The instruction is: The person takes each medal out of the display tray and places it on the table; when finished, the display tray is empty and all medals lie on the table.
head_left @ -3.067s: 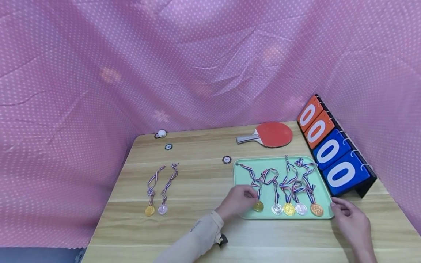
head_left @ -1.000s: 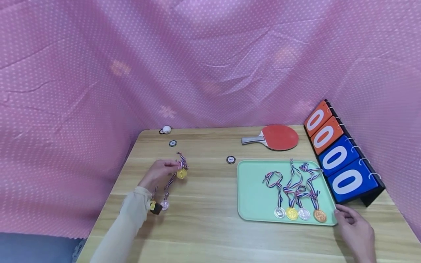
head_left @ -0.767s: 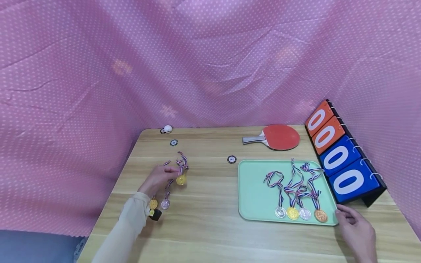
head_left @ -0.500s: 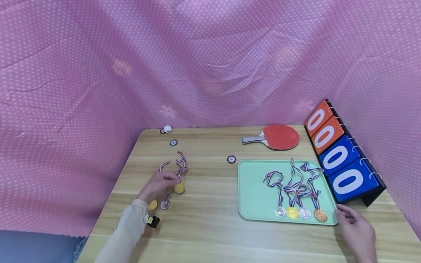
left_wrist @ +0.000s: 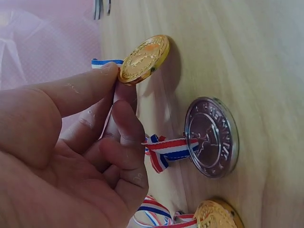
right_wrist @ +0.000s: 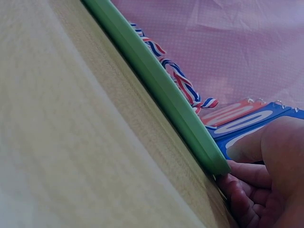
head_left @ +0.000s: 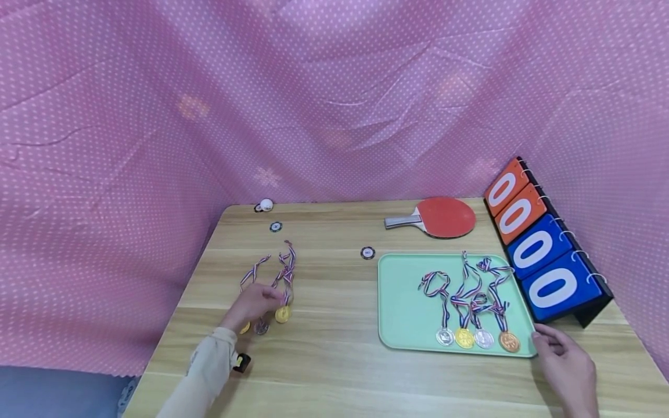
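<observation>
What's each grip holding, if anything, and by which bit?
The left grip pinches a gold medal by the lower end of its ribbon. The right grip touches the green tray at its near right corner; any hold is unclear.

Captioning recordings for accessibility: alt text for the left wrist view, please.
A left hand has a gold medal in its grip at the ribbon, over a wooden table. Nearby are a silver medal and, cut off at the bottom edge, another gold medal.

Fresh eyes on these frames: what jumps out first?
Likely the scoreboard, all zeros, standing on the right of the table. Then the red paddle, lying behind the green tray with four medals. At left, the left grip holds a gold medal.
</observation>
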`<state>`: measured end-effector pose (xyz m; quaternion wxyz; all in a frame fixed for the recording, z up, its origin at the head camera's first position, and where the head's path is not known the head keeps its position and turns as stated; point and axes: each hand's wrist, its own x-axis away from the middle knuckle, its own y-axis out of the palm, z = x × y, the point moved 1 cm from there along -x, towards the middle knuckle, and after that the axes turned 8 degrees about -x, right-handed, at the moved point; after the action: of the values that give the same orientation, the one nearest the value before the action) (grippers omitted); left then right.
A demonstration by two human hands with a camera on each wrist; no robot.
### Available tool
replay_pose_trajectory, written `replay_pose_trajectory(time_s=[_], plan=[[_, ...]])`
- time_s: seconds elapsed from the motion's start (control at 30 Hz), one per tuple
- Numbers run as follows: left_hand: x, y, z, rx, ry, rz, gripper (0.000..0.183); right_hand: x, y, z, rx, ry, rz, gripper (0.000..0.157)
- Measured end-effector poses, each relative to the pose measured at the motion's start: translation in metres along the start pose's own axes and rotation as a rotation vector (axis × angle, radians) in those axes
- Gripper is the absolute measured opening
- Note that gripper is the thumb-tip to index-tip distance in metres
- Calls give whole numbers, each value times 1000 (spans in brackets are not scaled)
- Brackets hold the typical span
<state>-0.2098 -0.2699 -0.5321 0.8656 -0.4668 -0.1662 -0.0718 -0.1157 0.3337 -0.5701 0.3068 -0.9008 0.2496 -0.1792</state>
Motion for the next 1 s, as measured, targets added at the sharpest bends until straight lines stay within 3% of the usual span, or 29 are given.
replay_pose_trajectory(time_s=[0.4, 0.7, 1.0], plan=[[11, 8, 4, -117, 41, 46, 8, -2, 0, 1, -15, 14, -8, 46], [14, 15, 4, -131, 21, 45, 5, 2, 1, 3, -24, -40, 4, 44], [13, 19, 3, -154, 32, 90, 7, 1, 1, 2, -24, -43, 9, 44]])
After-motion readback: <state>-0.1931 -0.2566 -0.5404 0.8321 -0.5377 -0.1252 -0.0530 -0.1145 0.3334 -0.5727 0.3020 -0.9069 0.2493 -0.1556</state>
